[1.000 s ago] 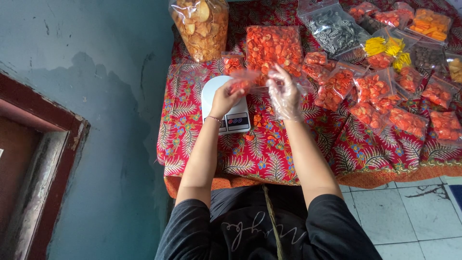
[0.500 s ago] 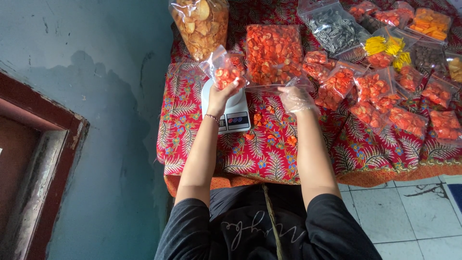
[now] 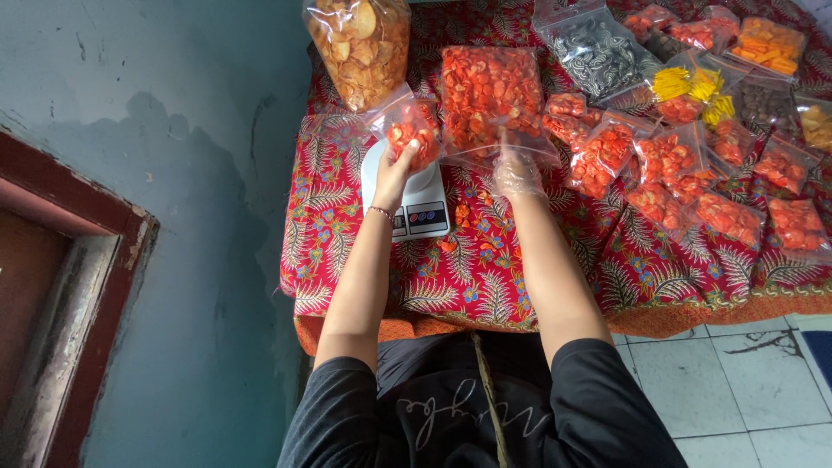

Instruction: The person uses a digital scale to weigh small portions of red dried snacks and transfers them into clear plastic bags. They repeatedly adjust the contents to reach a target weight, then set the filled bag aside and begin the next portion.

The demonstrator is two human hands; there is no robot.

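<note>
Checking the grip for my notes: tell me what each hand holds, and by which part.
The left hand grips a small clear bag of red-orange chips from below, above the white scale. The gloved right hand reaches at the big bag of chips; any grip cannot be told.

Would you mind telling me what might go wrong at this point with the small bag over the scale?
The left hand holds the small bag of red chips by its lower part, just above the white scale; if its top is unsealed, chips may spill. A few red pieces already lie on the patterned cloth. The gloved right hand sits at the big bag of red chips and could nudge the crowded neighbouring bags.
</note>
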